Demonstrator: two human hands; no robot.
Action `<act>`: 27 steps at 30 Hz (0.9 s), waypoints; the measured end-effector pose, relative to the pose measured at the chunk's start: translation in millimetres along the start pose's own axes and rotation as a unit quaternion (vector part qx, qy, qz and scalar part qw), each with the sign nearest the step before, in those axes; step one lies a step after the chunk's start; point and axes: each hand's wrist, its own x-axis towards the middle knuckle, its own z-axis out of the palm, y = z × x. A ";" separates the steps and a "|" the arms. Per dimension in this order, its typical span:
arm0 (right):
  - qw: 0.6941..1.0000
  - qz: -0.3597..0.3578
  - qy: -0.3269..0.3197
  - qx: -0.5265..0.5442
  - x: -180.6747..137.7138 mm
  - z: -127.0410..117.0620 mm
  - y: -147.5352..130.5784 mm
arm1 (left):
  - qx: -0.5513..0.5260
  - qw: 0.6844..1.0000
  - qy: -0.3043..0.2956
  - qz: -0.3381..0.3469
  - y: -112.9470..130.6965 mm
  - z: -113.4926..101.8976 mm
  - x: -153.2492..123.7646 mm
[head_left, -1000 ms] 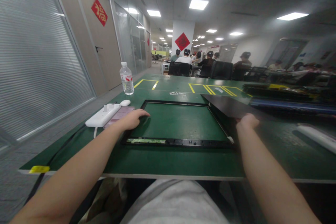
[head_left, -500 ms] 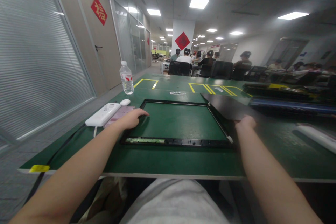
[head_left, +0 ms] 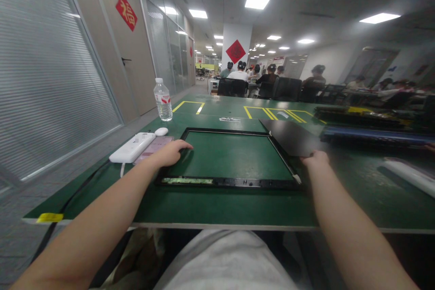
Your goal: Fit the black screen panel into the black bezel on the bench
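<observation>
A thin black rectangular frame (head_left: 234, 132) lies flat on the green table, with a green strip (head_left: 186, 181) along its near bar. My left hand (head_left: 171, 153) is closed over the frame's left bar, fingertips reaching to its inner side; the thumb is hidden. On the right, my right hand (head_left: 316, 159) grips the near edge of a thin dark panel (head_left: 288, 137). The panel is tilted and overlaps the frame's far right corner. A small white piece (head_left: 297, 178) sits at the frame's near right corner.
Left of the frame are a white power strip (head_left: 132, 147), a pinkish flat item (head_left: 152, 148), a white mouse-like object (head_left: 161, 131) and a water bottle (head_left: 163, 102). Dark panels (head_left: 367, 122) lie stacked at right, near a white bar (head_left: 411, 174). Several people sit farther back.
My right hand and the dark panel have shifted slightly left, and the panel looks a little less blurred. My left hand and the frame stay in place.
</observation>
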 end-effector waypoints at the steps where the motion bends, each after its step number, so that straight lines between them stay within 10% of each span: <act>1: 1.000 0.007 0.007 0.004 -2.0 0.2 -0.3 | -0.001 1.000 0.000 0.001 -0.4 0.6 0.4; 27: 0.988 -0.066 -0.102 0.100 -13.1 15.3 -9.5 | -0.086 0.990 -0.007 0.109 5.6 10.1 1.7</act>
